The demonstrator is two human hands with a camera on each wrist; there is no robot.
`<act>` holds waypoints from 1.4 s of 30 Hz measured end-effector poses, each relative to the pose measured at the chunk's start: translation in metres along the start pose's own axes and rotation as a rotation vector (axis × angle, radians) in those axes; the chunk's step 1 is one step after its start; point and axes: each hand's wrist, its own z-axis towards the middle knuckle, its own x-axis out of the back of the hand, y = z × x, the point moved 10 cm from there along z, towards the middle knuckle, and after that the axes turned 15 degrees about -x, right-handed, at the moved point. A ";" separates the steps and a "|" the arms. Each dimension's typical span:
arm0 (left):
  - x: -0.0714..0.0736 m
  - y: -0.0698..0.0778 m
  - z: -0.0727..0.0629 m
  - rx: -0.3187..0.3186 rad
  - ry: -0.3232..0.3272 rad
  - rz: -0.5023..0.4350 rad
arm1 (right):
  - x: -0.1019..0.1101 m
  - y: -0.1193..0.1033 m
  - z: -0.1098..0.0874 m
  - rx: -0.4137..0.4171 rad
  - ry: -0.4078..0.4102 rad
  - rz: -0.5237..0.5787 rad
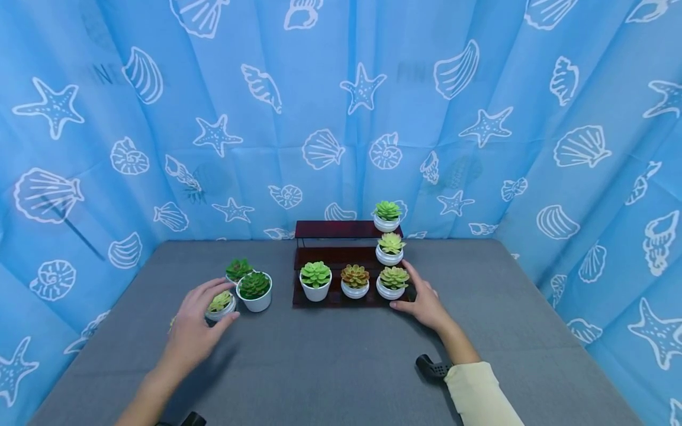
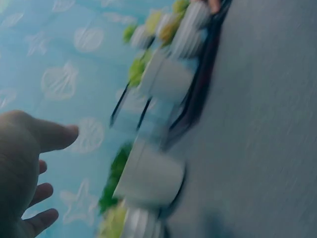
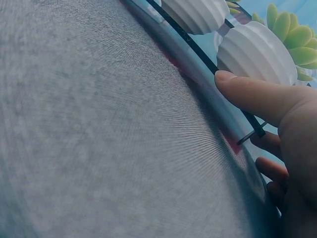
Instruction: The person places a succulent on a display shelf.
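My left hand (image 1: 196, 322) is spread around a small pale-green succulent in a ribbed white pot (image 1: 220, 306), fingers and thumb apart. Beside it stand a dark-green succulent in a smooth white pot (image 1: 255, 291) and another green one (image 1: 239, 270) behind. In the left wrist view, blurred, the left hand (image 2: 22, 171) shows nothing between its fingers. At the right end of a dark red three-tier display stand (image 1: 341, 255), my right hand (image 1: 426, 305) grips the lower corner. The right wrist view shows its thumb (image 3: 247, 91) on the front edge, close to a ribbed pot (image 3: 257, 52).
The bottom tier bears a bright-green succulent (image 1: 316, 281), a brownish one (image 1: 354, 280) and a yellow-green one (image 1: 392, 282). Above stand a pale succulent (image 1: 390, 248) on the middle tier and a green one (image 1: 386, 215) on top. A blue shell-print curtain (image 1: 319, 106) surrounds the grey table (image 1: 319, 367).
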 end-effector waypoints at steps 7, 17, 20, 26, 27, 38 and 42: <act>0.016 -0.043 -0.021 0.155 -0.101 0.014 | 0.001 0.000 0.003 -0.004 0.003 -0.007; 0.003 -0.084 -0.061 0.427 -0.403 0.034 | 0.003 0.002 0.002 0.002 0.008 0.007; 0.000 -0.092 -0.070 0.511 -0.454 0.041 | 0.003 0.001 0.002 0.001 0.010 0.006; -0.004 -0.102 -0.082 0.622 -0.528 0.035 | 0.004 0.001 0.002 -0.015 0.010 0.010; -0.005 -0.102 -0.083 0.635 -0.538 0.027 | 0.005 0.001 0.002 -0.015 0.009 0.011; -0.004 -0.107 -0.092 0.654 -0.492 0.042 | 0.003 0.002 0.001 -0.007 0.011 0.000; -0.003 -0.106 -0.093 0.653 -0.495 0.041 | 0.000 0.002 -0.001 -0.002 0.001 0.000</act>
